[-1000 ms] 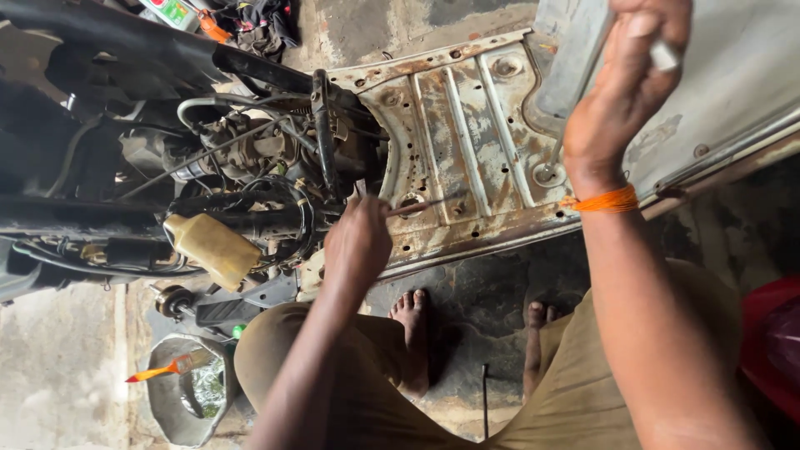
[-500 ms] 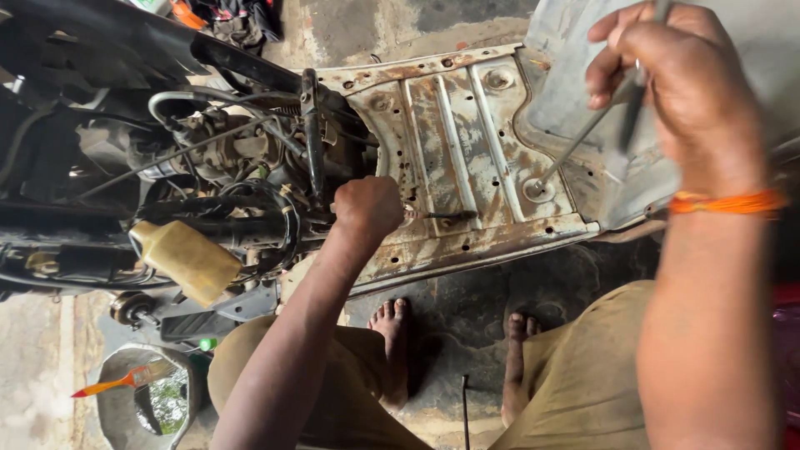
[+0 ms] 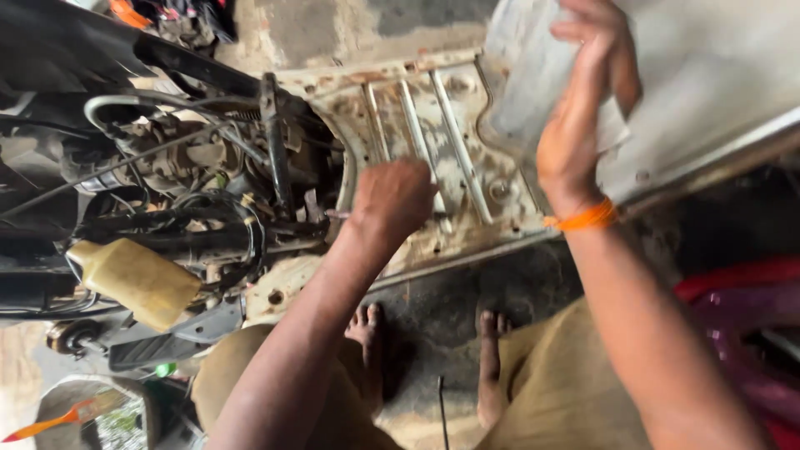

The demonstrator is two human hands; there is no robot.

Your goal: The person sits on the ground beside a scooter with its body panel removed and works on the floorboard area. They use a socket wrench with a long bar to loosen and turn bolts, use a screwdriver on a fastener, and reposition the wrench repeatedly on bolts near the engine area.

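Observation:
A stripped scooter lies below me with its rusty floorboard (image 3: 433, 125) bare. My left hand (image 3: 393, 198) is a closed fist at the floorboard's front edge, beside the black frame tubes (image 3: 275, 158). A thin metal tip (image 3: 335, 214) sticks out of the fist toward the frame. My right hand (image 3: 585, 108), with an orange band (image 3: 587, 218) on the wrist, is curled on the edge of a grey body panel (image 3: 708, 75) that lies over the floorboard's right side. No tool shows in the right hand.
Hoses, cables and engine parts (image 3: 175, 167) crowd the left, with a yellowish plastic tank (image 3: 133, 282) below them. My bare feet (image 3: 367, 333) stand on dark ground. An orange-handled screwdriver (image 3: 50, 421) lies at lower left, and a red object (image 3: 737, 292) is at right.
The view has shifted left and closer. My right hand, which held a long screwdriver over the floorboard, now rests on the grey panel's edge. My left fist stays at the frame.

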